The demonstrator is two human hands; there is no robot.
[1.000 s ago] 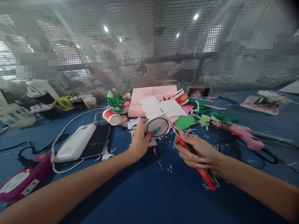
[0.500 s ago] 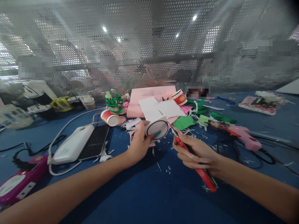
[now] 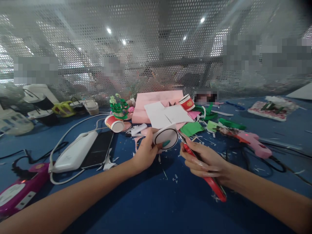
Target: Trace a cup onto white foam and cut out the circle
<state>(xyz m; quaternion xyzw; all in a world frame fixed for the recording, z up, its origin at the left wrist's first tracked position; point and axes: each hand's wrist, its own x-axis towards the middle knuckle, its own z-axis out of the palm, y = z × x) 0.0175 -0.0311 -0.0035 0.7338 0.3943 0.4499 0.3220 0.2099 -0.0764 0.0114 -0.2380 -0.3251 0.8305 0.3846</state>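
Pinched between the thumb and fingers of my left hand is a white paper piece marked with a black circle outline. The thumb lies across its face, hiding part of the outline. My right hand is wrapped around a red box cutter, its narrow metal tip pointing at the paper's right edge. Whether the tip touches the paper, I cannot tell. Just behind are cut white sheets lying over a pink sheet.
A pink glue gun lies right, beyond green paper. Paper cups and a green paper spiral stand behind. Left are a phone, a white power bank and a purple power strip. Perforated metal rises behind.
The white paper piece has shifted slightly right and down and turned a little in my left hand. My right hand with the box cutter has hardly moved.
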